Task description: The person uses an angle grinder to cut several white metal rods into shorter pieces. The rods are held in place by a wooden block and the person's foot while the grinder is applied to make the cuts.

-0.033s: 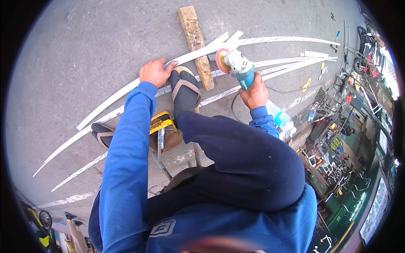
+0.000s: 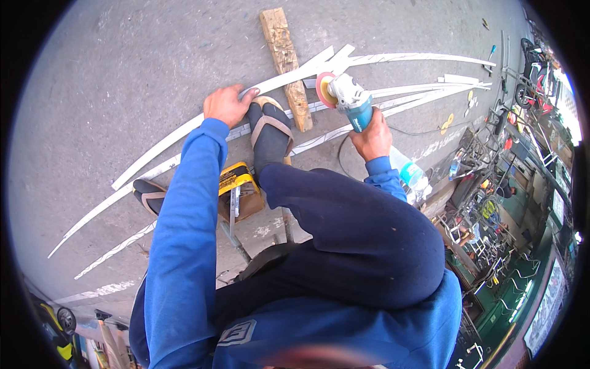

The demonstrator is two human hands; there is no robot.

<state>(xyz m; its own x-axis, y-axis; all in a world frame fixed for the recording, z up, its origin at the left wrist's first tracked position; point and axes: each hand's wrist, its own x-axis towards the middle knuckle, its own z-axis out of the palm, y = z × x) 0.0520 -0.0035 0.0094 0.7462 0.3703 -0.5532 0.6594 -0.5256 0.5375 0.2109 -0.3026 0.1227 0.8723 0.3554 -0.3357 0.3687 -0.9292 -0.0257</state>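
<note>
My left hand (image 2: pixel 226 106) is closed on a long white square bar (image 2: pixel 166 144), thumb pointing along it toward the right. The bar lies across a rough wooden block (image 2: pixel 284 58), its cut end beyond the block. My right hand (image 2: pixel 373 136) grips an angle grinder (image 2: pixel 358 111) by its teal body. The grinder's reddish disc (image 2: pixel 326 90) stands just right of the block, near the bar's far end; whether it touches anything I cannot tell. My sandalled foot (image 2: pixel 270 126) is beside my left hand, up against the bar. Fingers under the bar are partly hidden.
More white bars (image 2: pixel 424 59) lie spread over the concrete floor. A yellow and black container (image 2: pixel 236 178) stands below my left foot area, and a plastic bottle (image 2: pixel 413 174) by my right forearm. A cord (image 2: pixel 412 133) trails rightward; metal clutter (image 2: pixel 485 209) fills the right side.
The grinder and my right hand have shifted very slightly to the right and down. My left hand and the bar look the same.
</note>
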